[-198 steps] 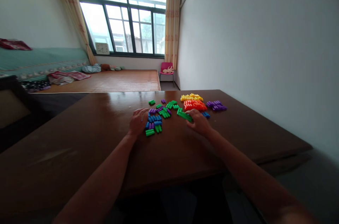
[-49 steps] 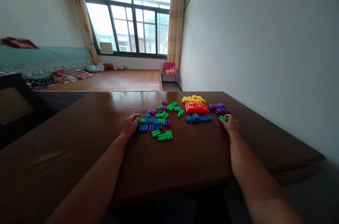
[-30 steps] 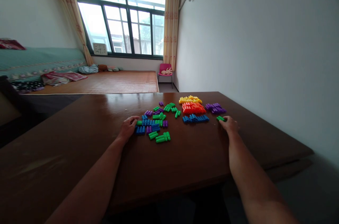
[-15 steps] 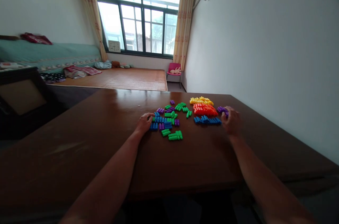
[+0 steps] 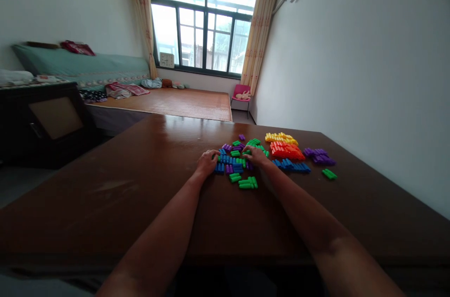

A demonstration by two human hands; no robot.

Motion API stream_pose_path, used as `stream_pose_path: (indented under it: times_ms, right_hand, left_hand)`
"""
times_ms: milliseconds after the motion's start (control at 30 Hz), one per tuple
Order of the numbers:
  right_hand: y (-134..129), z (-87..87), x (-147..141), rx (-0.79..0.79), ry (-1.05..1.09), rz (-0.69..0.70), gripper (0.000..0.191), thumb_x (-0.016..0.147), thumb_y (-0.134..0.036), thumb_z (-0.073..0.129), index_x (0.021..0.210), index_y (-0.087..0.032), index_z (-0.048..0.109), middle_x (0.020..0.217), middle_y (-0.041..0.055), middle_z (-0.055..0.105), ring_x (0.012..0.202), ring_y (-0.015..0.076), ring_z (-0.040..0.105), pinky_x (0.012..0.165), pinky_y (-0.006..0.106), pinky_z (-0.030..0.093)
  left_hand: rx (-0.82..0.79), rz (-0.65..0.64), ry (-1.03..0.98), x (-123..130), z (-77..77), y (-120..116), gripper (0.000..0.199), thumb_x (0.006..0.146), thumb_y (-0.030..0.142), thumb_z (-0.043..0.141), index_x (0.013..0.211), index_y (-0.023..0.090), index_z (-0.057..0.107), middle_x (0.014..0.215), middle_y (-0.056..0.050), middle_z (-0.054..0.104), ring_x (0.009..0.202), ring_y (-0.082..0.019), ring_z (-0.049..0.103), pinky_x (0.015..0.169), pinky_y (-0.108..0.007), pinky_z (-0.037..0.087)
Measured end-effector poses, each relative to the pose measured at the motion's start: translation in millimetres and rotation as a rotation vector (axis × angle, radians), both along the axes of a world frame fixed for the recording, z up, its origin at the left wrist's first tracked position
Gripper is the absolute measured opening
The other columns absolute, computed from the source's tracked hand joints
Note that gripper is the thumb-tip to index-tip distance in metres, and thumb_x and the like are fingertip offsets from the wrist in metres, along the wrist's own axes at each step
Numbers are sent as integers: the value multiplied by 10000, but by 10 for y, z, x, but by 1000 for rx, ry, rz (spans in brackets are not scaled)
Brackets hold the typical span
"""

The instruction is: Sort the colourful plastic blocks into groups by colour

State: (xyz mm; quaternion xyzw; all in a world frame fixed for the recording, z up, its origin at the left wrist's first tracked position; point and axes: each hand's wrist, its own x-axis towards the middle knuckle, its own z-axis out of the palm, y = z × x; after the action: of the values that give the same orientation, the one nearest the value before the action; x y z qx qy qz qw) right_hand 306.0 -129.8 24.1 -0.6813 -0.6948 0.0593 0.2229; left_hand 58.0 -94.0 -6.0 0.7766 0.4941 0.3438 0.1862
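Home bedroom: broad bed (image 5: 190,102) with cloths (image 5: 128,89) on it, patterned curtains (image 5: 264,20), clock (image 5: 166,60) by window (image 5: 221,44), pink chair (image 5: 240,88).

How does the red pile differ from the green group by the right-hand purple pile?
The red pile is far larger than the green group. The red pile lies between the yellow pile and the blue row; the green group sits apart. Both lie untouched on the table.
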Motion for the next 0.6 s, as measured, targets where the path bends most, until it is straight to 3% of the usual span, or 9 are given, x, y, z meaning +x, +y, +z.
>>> stream_pose_path:
  times_ms: [133, 233, 300, 400, 500, 600]
  right_hand:
    - [-252, 86, 232, 181, 398, -60, 264, 835, -390, 593, 1009, -192, 600, 919, 57, 680, 759, 181, 662, 679, 321, 554]
    - [-579, 156, 648, 243, 652, -82, 416, 830, -523, 543, 1083, -195, 580, 915, 57, 676, 672, 166, 654, 591, 313, 567]
    - [-849, 136, 1105, 399, 599, -212, 448, 809, -533, 552, 1092, -189, 602, 940, 77, 683, 731, 191, 658, 640, 336, 570]
    - [-1322, -46, 1950, 677, 345, -568, 392, 818, -429, 508, 1083, -171, 637, 1060, 117, 675, 897, 229, 638, 792, 389, 540]
    - [-1754, -321, 2646, 606, 198, -901, 395, 786, -264, 457, 1115, -144, 640, 1078, 136, 675, 935, 241, 628, 834, 411, 512]
    - [-1968, -504, 2925, 367, 111, -1023, 484, 719, -148, 454, 1167, -157, 638, 1051, 129, 685, 958, 249, 630, 838, 392, 498]
  left_hand:
    - [-11, -3, 13, 1, 12, -1, 285, 873, 224, 457, 1009, 212, 708, 1096, -56, 685, 1033, -210, 611, 925, -325, 461]
    - [-10, -19, 15, -13, 24, 12, 295, 871, 227, 448, 1018, 202, 703, 1093, -62, 687, 1018, -212, 618, 917, -327, 464]
    - [-13, -30, 29, -28, 29, 31, 299, 870, 240, 448, 1025, 204, 700, 1078, -59, 692, 995, -209, 625, 902, -322, 472]
    - [-1, -37, 55, -44, 36, 63, 307, 871, 264, 440, 1028, 209, 699, 1082, -58, 692, 998, -209, 626, 891, -316, 475]
    - [9, -40, 76, -52, 51, 74, 317, 865, 280, 434, 1024, 209, 698, 1085, -61, 692, 1000, -219, 627, 887, -327, 476]
    - [16, -37, 87, -61, 73, 63, 330, 856, 296, 430, 1020, 207, 702, 1077, -60, 696, 993, -227, 631, 887, -338, 476]
